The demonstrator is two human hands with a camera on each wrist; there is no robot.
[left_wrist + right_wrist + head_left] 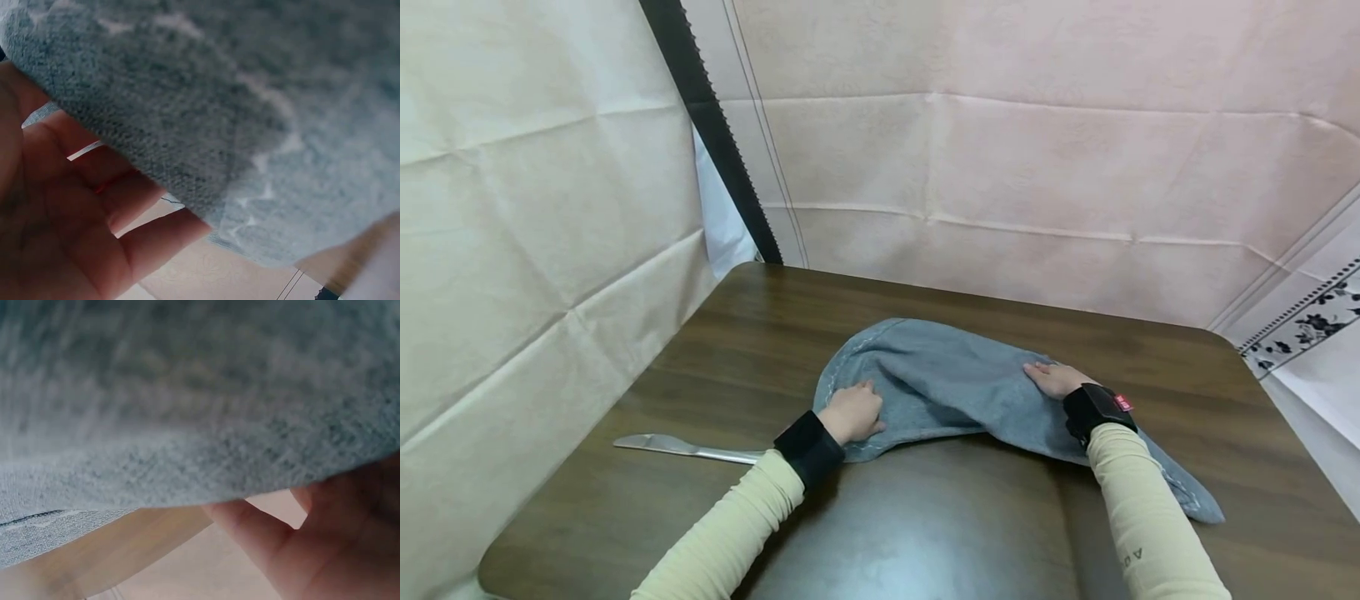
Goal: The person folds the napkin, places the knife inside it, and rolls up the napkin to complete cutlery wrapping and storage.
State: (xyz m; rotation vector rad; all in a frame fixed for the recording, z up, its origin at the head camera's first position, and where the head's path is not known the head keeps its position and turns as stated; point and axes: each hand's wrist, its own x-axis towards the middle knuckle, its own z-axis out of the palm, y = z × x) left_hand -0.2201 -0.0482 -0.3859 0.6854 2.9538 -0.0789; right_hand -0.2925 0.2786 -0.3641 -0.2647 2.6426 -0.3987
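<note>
A blue-grey cloth (955, 375) with pale stitching along its edge lies rumpled across the wooden table, a pointed end trailing to the right. My left hand (853, 412) rests on its left part; in the left wrist view the fingers (156, 240) reach the stitched edge, gently bent. On the cloth's right part lies my right hand (1054, 379), fingers extended toward the left. The right wrist view shows that hand's palm side close against the fabric (187, 469). A silver table knife (688, 448) lies left of the cloth, its handle end hidden behind my left wrist.
The dark brown table (955, 517) has rounded corners. Pale creased sheets (1037, 167) hang behind it and on the left side (550, 233). A black strip (715, 125) slants down to the far left corner, and a flower-patterned band (1307, 325) shows at right.
</note>
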